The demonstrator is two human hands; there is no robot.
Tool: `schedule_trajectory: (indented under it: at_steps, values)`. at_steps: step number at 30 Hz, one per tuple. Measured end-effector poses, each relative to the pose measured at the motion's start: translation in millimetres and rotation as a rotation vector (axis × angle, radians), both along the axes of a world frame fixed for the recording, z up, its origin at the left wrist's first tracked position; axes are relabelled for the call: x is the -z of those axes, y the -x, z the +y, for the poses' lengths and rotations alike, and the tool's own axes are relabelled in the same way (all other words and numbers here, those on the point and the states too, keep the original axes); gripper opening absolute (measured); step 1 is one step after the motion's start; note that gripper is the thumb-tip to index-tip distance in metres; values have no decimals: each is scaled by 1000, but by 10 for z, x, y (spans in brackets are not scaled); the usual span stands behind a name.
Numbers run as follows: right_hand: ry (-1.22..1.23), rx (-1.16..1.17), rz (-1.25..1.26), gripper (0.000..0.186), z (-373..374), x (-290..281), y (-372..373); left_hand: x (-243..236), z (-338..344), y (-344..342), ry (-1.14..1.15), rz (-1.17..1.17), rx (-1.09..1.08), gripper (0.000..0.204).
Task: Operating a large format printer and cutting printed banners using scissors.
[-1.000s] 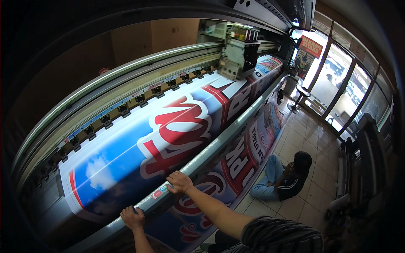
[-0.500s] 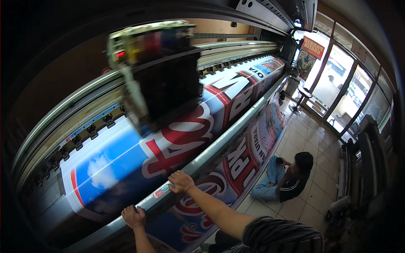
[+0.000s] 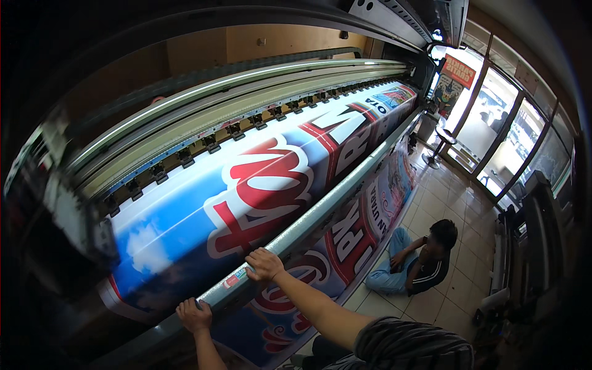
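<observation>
Both my hands rest on a long grey metal rail (image 3: 308, 225) along the front of a wide banner printer. My left hand (image 3: 194, 315) curls its fingers over the rail's top edge at the lower left. Farther along, my right hand (image 3: 264, 265) also wraps round that edge, beside a small sticker. Behind the rail lies a printed banner (image 3: 185, 228) in blue, red and white; its lower part hangs down in front of the rail. The print carriage (image 3: 68, 209), blurred, is at the far left of the machine.
A person (image 3: 410, 259) sits on the tiled floor to the right of the hanging banner. A round stool (image 3: 441, 148) stands near the glass doors (image 3: 493, 123). Dark equipment (image 3: 530, 234) lines the right side. Small clamps run along the printer bed behind the banner.
The print carriage has slid left from over the middle of the banner to the far left end, uncovering the print. The seated person has shifted slightly. My hands have stayed on the rail.
</observation>
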State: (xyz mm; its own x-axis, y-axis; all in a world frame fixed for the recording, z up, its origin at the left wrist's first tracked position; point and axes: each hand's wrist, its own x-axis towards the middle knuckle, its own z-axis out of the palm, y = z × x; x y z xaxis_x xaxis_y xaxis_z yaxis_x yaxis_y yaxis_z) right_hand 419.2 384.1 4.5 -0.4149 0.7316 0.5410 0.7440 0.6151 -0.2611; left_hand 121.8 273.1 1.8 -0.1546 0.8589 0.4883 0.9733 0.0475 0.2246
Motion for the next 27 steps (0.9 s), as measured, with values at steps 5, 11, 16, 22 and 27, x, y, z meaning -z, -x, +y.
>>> schedule_trajectory:
  at_steps: [5, 11, 16, 22, 27]
  values:
    - [-6, -1, -18, 31, 1, -29, -2, -19, 7, -3, 13, -5, -10, 24]
    - [40, 5, -15, 31, 8, -27, -3, -47, 9, -11, 23, -9, -7, 24]
    - [73, 4, -28, 32, 17, -4, -5, -68, 12, -14, 7, -15, -6, 24]
    - [86, 16, -45, 33, 31, 27, -5, -67, 10, -15, 46, -17, -10, 25]
    - [50, 2, -9, 33, 31, 31, -4, -43, 15, -10, -25, 7, -3, 25]
